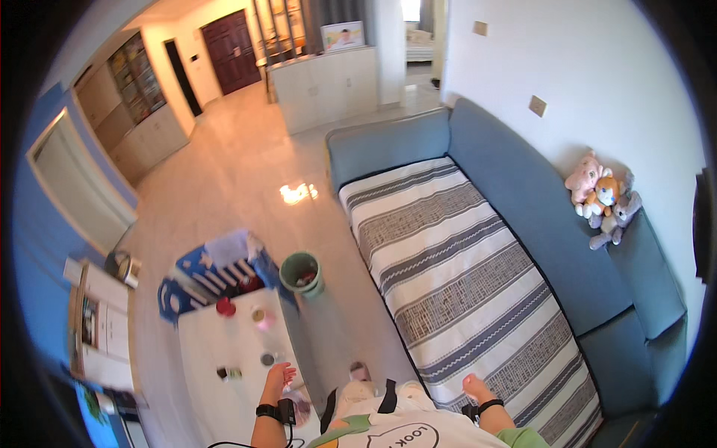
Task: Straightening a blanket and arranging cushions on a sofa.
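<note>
My left hand (279, 376) hovers over the right side of a white table (204, 336), its fingers apart and nothing in them. Just above it on the table is a small dark round container (268, 359). A small dark-and-green item (228, 373) lies to its left. Below the hand, a pinkish round dish or package (299, 411) is partly hidden by my wrist and its strap. My right hand (475, 386) is over the striped sofa cover (465, 313), fingers partly curled; no object shows in it, and its inner side is hidden.
A blue child's chair (215, 274) stands at the table's far end, beside a green bin (301, 274). The table also bears a red item (226, 307) and a pink cup (261, 317). Plush toys (602, 196) sit on the grey-blue sofa back (538, 201). A cable runs by my left wrist.
</note>
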A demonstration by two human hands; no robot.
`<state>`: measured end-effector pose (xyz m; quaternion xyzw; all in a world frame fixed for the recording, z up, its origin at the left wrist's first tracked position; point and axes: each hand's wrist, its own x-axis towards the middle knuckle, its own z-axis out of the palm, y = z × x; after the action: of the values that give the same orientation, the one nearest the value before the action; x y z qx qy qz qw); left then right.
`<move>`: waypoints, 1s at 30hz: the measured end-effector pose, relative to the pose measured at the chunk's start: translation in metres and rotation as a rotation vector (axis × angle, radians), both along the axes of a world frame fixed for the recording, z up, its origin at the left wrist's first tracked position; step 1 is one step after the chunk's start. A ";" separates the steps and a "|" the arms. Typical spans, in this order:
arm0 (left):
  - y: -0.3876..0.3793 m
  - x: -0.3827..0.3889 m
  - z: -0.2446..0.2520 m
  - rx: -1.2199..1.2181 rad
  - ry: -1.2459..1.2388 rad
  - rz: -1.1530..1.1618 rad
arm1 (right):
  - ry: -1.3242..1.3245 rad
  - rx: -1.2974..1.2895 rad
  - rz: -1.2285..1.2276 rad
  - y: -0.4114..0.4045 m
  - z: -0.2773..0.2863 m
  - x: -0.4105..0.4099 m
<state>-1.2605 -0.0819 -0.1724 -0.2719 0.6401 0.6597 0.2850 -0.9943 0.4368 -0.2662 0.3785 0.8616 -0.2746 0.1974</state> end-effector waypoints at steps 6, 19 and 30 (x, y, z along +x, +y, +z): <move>0.041 -0.182 0.024 -0.032 0.218 -0.204 | -0.189 -0.227 0.050 -0.044 -0.023 -0.036; 0.170 -0.474 0.042 0.047 0.109 -0.440 | -0.473 -0.094 0.815 0.042 -0.083 -0.273; 0.257 -0.721 0.022 -0.117 0.071 -0.544 | 0.411 0.106 -0.121 0.166 -0.010 -0.753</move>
<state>-1.9815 0.1756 -0.1507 -0.0826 0.7361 0.5300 0.4129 -1.7470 0.6026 -0.2759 0.3753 0.8727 -0.3119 -0.0195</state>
